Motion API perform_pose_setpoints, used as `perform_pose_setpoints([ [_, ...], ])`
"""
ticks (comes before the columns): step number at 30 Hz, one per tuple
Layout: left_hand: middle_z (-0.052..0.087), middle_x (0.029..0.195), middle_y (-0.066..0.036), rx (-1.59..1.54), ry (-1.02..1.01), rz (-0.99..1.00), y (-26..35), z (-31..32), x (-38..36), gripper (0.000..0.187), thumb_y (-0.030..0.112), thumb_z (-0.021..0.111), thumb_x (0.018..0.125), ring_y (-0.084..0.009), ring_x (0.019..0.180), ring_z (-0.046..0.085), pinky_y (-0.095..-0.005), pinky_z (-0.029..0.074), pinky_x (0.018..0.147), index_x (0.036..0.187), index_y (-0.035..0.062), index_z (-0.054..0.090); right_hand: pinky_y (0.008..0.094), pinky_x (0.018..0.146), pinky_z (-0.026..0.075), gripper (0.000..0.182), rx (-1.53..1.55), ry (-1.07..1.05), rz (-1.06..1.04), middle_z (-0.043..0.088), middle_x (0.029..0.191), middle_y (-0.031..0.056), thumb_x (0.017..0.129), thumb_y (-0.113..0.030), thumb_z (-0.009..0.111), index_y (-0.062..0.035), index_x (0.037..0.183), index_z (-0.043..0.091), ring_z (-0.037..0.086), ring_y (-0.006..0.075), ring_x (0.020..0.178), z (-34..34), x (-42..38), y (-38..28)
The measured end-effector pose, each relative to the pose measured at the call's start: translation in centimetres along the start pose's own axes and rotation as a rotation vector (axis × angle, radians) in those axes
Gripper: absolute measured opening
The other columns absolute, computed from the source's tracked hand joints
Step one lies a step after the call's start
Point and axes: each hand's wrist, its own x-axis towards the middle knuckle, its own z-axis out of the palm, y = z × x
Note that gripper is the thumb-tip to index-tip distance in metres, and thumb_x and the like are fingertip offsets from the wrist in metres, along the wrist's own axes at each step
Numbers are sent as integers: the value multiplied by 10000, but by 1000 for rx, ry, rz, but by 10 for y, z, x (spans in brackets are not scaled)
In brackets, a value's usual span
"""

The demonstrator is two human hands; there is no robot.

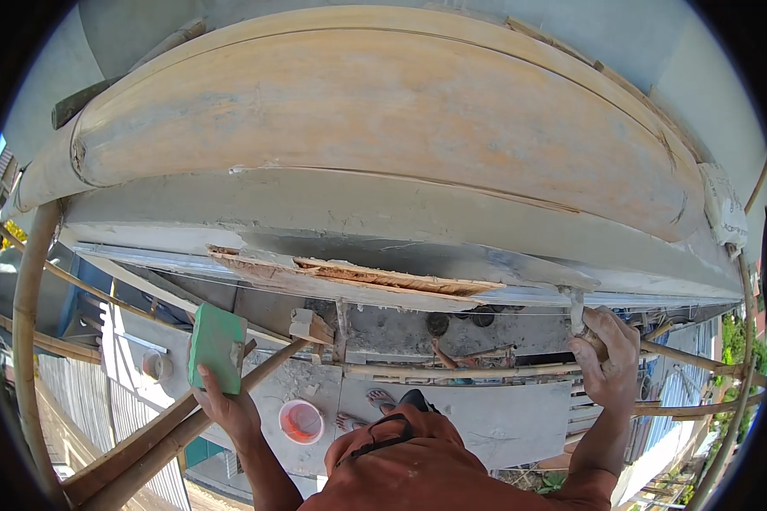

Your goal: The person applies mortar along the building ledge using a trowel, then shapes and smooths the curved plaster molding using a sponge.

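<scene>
My left hand point(227, 410) grips a green rectangular block point(217, 349) with a grey smear on one side, held out at the lower left. On the right, my right hand point(605, 353) is wrapped round the handle of a plastering trowel point(554, 277). Its long blade lies along the grey plastered ledge point(358, 209), where a darker, shiny streak runs left from it. A splintered wooden board point(358, 277) with grey mortar on it is at the ledge's lower edge, between my hands.
A large bamboo pole point(383, 111) spans above the ledge. Thinner bamboo poles point(34, 324) form scaffolding around me. Far below are a white bucket point(301, 422) with reddish contents and a clear container point(155, 365). A wood block point(311, 326) sits by a crossing pole. A white sack point(724, 204) hangs right.
</scene>
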Motion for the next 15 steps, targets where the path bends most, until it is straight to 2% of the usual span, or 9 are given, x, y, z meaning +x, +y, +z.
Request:
perform_pose_setpoints([
  [2, 570, 1236, -114, 15, -6, 1, 2, -1, 0, 500, 380, 540, 1047, -169, 1138, 537, -345, 418, 988, 1307, -47, 520, 353, 601, 481, 319, 49, 48, -46, 647, 811, 169, 852, -164, 754, 48, 1058, 633, 624, 322, 648, 0, -2, 2],
  [4, 502, 1393, -168, 17, -68, -18, 4, 3, -2, 561, 343, 513, 1056, -246, 1262, 508, -401, 387, 1089, 1439, -55, 412, 358, 602, 490, 343, 31, 42, -70, 656, 825, 172, 839, -175, 766, 45, 1067, 636, 628, 324, 645, -3, 5, -7],
  [9, 500, 1399, -167, -19, -35, -18, -2, 6, -6, 564, 339, 509, 1058, -245, 1271, 504, -404, 392, 1090, 1449, -54, 403, 388, 573, 509, 384, -230, -108, -157, 668, 831, 146, 802, -177, 785, 30, 1097, 654, 652, 312, 640, -7, 36, -52],
  [13, 506, 1389, -165, -31, -11, -13, -7, 0, -6, 558, 339, 507, 1059, -239, 1267, 502, -393, 394, 1080, 1443, -54, 407, 388, 552, 516, 383, -268, -159, -194, 663, 820, 134, 805, -155, 778, 36, 1112, 650, 662, 297, 640, -2, 48, -60],
  [15, 510, 1380, -164, 16, 9, -29, -8, -9, -6, 549, 340, 506, 1060, -235, 1259, 504, -389, 392, 1076, 1431, -55, 415, 379, 537, 520, 375, -190, -156, -181, 658, 813, 134, 810, -127, 773, 49, 1111, 637, 663, 296, 633, 5, 49, -56],
])
